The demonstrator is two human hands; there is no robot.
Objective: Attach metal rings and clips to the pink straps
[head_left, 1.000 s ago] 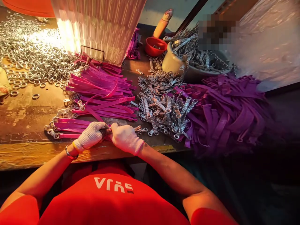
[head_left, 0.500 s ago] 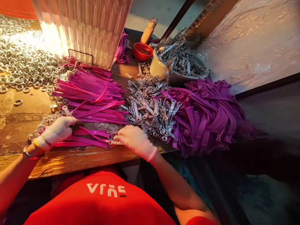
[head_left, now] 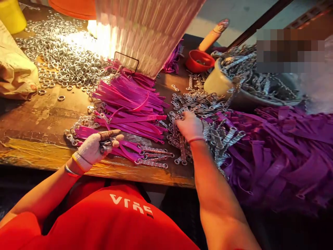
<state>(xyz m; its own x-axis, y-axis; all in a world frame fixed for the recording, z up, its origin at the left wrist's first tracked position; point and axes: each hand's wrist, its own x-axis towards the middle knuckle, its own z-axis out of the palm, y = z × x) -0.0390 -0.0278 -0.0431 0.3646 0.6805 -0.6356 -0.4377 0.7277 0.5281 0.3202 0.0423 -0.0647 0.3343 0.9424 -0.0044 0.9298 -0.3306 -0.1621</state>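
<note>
A gloved left hand [head_left: 95, 147] is clenching a small metal ring fitting against the near edge of a worn wooden workbench [head_left: 39, 121], while the gloved right hand [head_left: 189, 126] is reaching into a heap of short chain links [head_left: 208, 133], its fingers curling down onto the metal; whether they are already gripping a piece cannot be told. Doing this step well likely means lifting out one link cleanly, without dragging its tangled neighbours along. The finished pink straps [head_left: 130, 104] are lying fanned between the hands, flat and glossy, metal at their ends. Loose silver rings [head_left: 65, 59] are glinting at the far left, and purple straps [head_left: 273, 146] are piling up on the right.
</note>
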